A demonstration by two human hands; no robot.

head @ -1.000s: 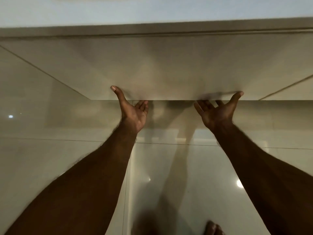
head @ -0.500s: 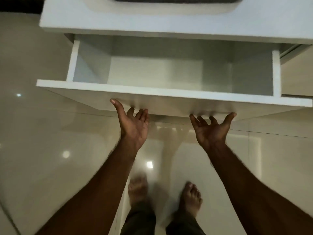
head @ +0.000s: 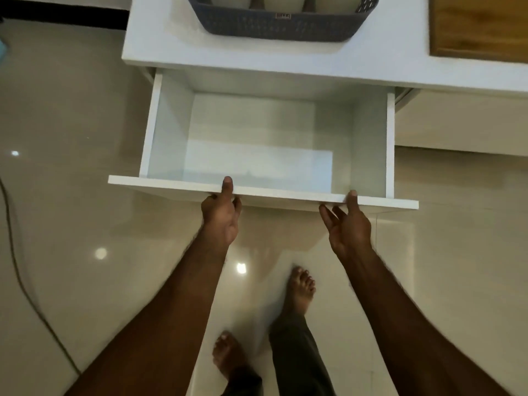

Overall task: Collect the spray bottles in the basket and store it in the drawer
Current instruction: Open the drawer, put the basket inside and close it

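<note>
**Drawer out, basket waiting on the worktop**

While the white drawer (head: 265, 144) stands pulled out toward the near side, its long axis runs left to right and its open top faces up. Its walls and floor are smooth, flat white panels forming a plain rectangular box, and the front panel is a thin straight board wider than the box behind it. The left hand (head: 221, 217) has a clenched grip on that front panel, thumb laid over the top edge and fingers curled beneath. The right hand (head: 347, 224) touches the same panel farther right, thumb on the top edge, its other fingers straight and released below the board.

Beyond the drawer, on the white worktop (head: 171, 38), sits the grey basket (head: 281, 24), woven in texture with slanted sides, its long axis also left to right. Pale rounded bottles (head: 283, 2) stand inside, cut off by the frame's far edge. A brown wooden board (head: 480, 24) lies at the far right of the worktop. Glossy beige floor tiles (head: 71, 195) reflect spots of light, a dark cable (head: 17, 267) trails along the left, and two bare feet stand near the drawer front.
</note>
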